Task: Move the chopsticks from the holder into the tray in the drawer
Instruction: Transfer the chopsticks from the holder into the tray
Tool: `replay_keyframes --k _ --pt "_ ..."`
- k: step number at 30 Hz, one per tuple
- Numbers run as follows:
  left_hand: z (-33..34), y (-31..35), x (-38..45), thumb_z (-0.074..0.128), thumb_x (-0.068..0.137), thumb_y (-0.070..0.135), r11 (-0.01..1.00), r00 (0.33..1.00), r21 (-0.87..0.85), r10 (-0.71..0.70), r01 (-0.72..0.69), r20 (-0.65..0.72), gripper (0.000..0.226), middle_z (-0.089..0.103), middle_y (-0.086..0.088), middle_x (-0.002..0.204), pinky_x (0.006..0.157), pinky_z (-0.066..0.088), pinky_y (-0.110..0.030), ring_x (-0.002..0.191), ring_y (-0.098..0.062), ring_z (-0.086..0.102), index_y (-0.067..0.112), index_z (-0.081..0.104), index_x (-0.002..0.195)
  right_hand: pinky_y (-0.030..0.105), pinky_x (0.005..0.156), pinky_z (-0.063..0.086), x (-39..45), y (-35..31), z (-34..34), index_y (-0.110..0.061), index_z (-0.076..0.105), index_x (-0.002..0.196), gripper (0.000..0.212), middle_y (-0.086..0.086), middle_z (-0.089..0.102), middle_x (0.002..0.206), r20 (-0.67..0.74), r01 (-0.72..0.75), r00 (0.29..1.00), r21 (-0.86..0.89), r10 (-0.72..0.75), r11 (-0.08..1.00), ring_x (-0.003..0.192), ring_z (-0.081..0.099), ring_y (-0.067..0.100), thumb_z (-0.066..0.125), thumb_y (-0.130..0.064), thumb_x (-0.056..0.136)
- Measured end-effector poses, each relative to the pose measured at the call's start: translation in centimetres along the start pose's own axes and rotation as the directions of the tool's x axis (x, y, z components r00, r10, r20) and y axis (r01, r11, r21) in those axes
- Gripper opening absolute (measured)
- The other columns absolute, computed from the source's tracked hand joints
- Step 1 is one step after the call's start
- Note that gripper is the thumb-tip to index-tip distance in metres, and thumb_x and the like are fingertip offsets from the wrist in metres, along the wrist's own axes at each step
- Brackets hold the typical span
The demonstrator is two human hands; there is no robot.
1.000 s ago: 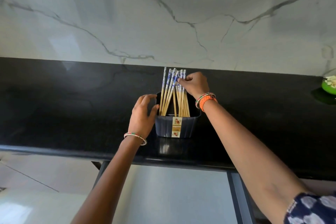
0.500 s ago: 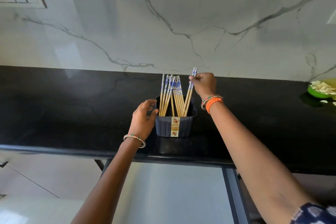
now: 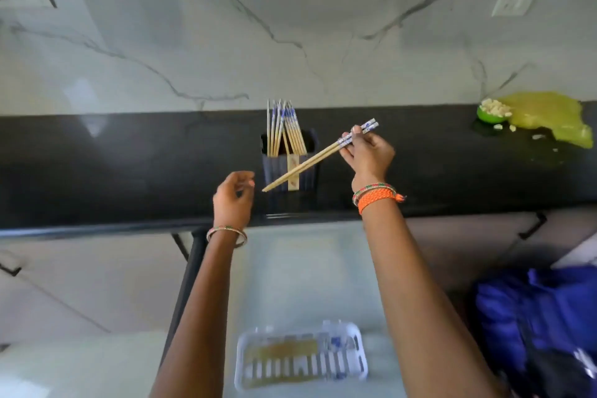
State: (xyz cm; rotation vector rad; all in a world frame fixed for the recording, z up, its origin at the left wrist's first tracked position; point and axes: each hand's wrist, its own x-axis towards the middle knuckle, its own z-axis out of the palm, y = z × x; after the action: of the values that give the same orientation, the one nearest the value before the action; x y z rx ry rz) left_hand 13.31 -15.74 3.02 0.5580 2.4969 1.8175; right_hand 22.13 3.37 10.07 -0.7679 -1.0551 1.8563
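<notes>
A dark holder (image 3: 307,168) stands on the black counter (image 3: 129,165) with several blue-topped wooden chopsticks (image 3: 286,129) upright in it. My right hand (image 3: 368,155) grips a pair of chopsticks (image 3: 310,163) by their blue ends; they slant down to the left across the holder's front. My left hand (image 3: 234,200) hovers left of the holder, fingers curled, holding nothing. Below, in the open drawer (image 3: 307,271), a white slotted tray (image 3: 302,355) holds a few chopsticks, blurred.
A green bowl of pale pieces (image 3: 491,113) and a yellow-green cloth (image 3: 549,119) lie at the counter's right end. Blue fabric (image 3: 533,317) hangs at the lower right. A marble wall (image 3: 290,26) with a socket (image 3: 513,0) rises behind.
My right hand has lifted a pair of chopsticks out of the holder and tilted them. My left hand has let go of the holder. The view tipped down, showing the drawer and tray.
</notes>
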Motion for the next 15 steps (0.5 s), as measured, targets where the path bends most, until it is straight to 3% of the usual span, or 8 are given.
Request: replay_keyframes --k 2,5,7,9,11,13,15 --pt "-0.7 -3.4 -2.9 0.053 0.088 0.01 0.991 0.99 0.0 -0.137 0.137 -0.014 0.018 0.068 -0.012 0.102 0.088 0.052 -0.037 0.095 -0.028 0.064 0.008 0.065 0.102 0.025 0.061 0.059 -2.5 3.4 -3.3 -0.007 0.059 0.072 0.021 0.009 0.063 0.073 -0.06 -0.1 0.993 0.04 0.102 0.994 0.066 0.065 0.017 0.058 -0.004 0.093" --pt "-1.3 -8.9 -8.4 0.052 0.088 0.009 0.947 0.943 0.096 -0.317 0.307 0.102 0.021 0.067 -0.021 0.107 0.091 0.051 -0.047 0.102 -0.037 0.061 0.005 0.064 0.104 0.02 0.047 0.056 -6.5 9.5 -9.4 -0.008 0.057 0.068 0.025 0.009 0.059 0.069 -0.228 -0.232 0.943 0.064 0.241 0.971 0.049 0.062 0.007 0.057 -0.005 0.093" --pt "-1.8 -12.1 -11.8 0.05 0.089 0.005 0.92 0.905 0.166 -0.382 0.354 0.187 0.023 0.064 -0.026 0.111 0.087 0.051 -0.04 0.102 -0.038 0.061 0.0 0.063 0.108 0.019 0.041 0.053 -9.5 13.5 -13.6 -0.003 0.059 0.068 0.025 0.012 0.058 0.067 -0.369 -0.303 0.888 -0.025 0.273 0.953 0.038 0.059 0.003 0.057 -0.007 0.093" --pt "-2.2 -14.3 -14.4 0.05 0.088 0.002 0.888 0.865 0.22 -0.448 0.403 0.225 0.025 0.062 -0.029 0.113 0.076 0.049 -0.033 0.096 -0.032 0.061 -0.004 0.061 0.111 0.028 0.053 0.057 -12.4 16.8 -16.9 0.003 0.065 0.077 0.024 0.019 0.062 0.076 -0.456 -0.386 0.843 -0.141 0.286 0.912 0.053 0.064 0.015 0.056 -0.013 0.093" --pt "-2.5 -15.6 -15.8 0.05 0.089 0.002 0.835 0.797 0.227 -0.548 0.501 0.254 0.03 0.058 -0.029 0.121 0.08 0.046 -0.034 0.093 -0.026 0.056 -0.003 0.056 0.118 0.035 0.064 0.058 -14.5 19.0 -18.9 0.0 0.063 0.067 0.029 0.02 0.063 0.083 -0.507 -0.467 0.795 -0.162 0.333 0.869 0.069 0.064 0.026 0.059 -0.014 0.092" --pt "-2.2 -16.2 -16.7 0.05 0.088 -0.001 0.788 0.742 0.2 -0.615 0.582 0.267 0.036 0.054 -0.027 0.127 0.088 0.047 -0.038 0.101 -0.027 0.056 -0.001 0.051 0.124 0.027 0.052 0.058 -15.7 20.1 -19.8 -0.006 0.057 0.06 0.031 0.018 0.063 0.082 -0.537 -0.526 0.748 -0.12 0.39 0.842 0.062 0.063 0.023 0.063 -0.014 0.089" --pt "-1.8 -16.8 -17.4 0.05 0.084 -0.008 0.782 0.742 0.171 -0.623 0.599 0.248 0.039 0.054 -0.031 0.125 0.093 0.046 -0.045 0.112 -0.041 0.055 -0.005 0.049 0.123 0.02 0.039 0.054 -16.3 20.7 -19.9 -0.007 0.054 0.062 0.03 0.016 0.063 0.082 -0.545 -0.576 0.709 -0.08 0.448 0.813 0.057 0.06 0.018 0.065 -0.015 0.089"
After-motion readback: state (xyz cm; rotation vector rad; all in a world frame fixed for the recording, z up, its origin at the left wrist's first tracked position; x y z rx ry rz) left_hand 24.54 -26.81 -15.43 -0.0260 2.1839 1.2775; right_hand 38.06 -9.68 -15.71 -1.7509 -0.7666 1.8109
